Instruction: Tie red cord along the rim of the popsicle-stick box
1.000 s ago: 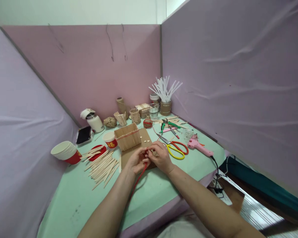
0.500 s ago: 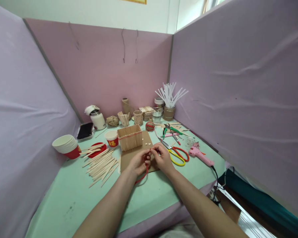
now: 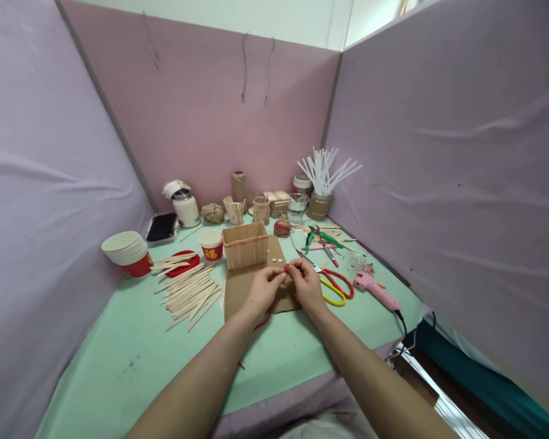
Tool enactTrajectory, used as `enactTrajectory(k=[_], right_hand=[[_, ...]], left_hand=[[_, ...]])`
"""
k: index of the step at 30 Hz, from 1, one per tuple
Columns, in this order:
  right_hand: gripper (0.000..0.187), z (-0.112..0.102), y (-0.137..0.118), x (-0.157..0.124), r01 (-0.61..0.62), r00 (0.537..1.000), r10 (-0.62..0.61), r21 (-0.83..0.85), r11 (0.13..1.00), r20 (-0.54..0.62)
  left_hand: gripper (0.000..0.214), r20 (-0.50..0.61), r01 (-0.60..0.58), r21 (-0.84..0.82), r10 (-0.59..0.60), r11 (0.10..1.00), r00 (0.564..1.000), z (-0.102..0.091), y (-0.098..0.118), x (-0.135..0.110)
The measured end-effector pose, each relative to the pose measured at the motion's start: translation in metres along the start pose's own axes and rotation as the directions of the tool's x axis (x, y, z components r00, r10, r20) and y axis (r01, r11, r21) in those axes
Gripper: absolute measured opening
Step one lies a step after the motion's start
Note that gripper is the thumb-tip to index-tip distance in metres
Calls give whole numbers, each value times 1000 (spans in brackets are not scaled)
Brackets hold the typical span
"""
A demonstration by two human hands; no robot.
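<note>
My left hand [image 3: 264,291] and my right hand [image 3: 307,285] meet over a brown cardboard sheet [image 3: 240,294]. Both pinch a red cord [image 3: 264,321] between thumb and fingers, and a small red bit shows between the fingertips. The cord's tail hangs below my left hand towards the table's front. Just beyond my hands stands an open box of wooden craft sticks [image 3: 246,249] with a red line along its upper edge. A ball of red and brown cord [image 3: 282,228] lies behind, its strand running towards my right hand.
Scissors [image 3: 336,286] lie right of my right hand, with a pink glue gun [image 3: 377,291] and green-handled pliers [image 3: 324,238] farther right. Loose sticks [image 3: 192,296], a paper cup [image 3: 211,245] and stacked cups [image 3: 130,253] are on the left. White strips [image 3: 324,171] stand at the back.
The view has shifted slightly. My left hand has turned so its back shows more, and both hands' fingertips stay together on the red cord.
</note>
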State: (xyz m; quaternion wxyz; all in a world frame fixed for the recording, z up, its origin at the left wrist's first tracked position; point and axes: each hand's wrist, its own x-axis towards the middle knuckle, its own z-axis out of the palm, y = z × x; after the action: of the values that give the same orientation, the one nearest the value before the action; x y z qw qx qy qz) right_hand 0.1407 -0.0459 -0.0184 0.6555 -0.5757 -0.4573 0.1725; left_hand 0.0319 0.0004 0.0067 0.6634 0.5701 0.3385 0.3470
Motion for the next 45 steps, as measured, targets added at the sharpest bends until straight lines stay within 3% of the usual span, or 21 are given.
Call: enactTrajectory(k=[4,11,16,21,32,45], right_hand=[[18,2,6,5,-52,999,52,14,999,-12],[24,6,9,19,-128,981,118,-52,990,-155],[33,5,8,16,-128,991,131,80,989,-36],[31,4,1,11,-226,972,208,198,954,105],[30,1,5,12,-163,986,161,91,982,33],[26,1,1,11,-98,989,87,93,991,117]], left_hand=[[15,-27,-43,105,46,994,999,1,-2,0],[16,-17,-72,190,76,979,997,1,-6,1],[19,-55,-41,153,50,987,997,-3,-3,2],[21,-83,-73,147,86,986,993,-6,-3,5],[29,-55,-93,288,113,953,992,-9,-5,6],[23,-42,-89,271,104,959,994,-10,-3,6]])
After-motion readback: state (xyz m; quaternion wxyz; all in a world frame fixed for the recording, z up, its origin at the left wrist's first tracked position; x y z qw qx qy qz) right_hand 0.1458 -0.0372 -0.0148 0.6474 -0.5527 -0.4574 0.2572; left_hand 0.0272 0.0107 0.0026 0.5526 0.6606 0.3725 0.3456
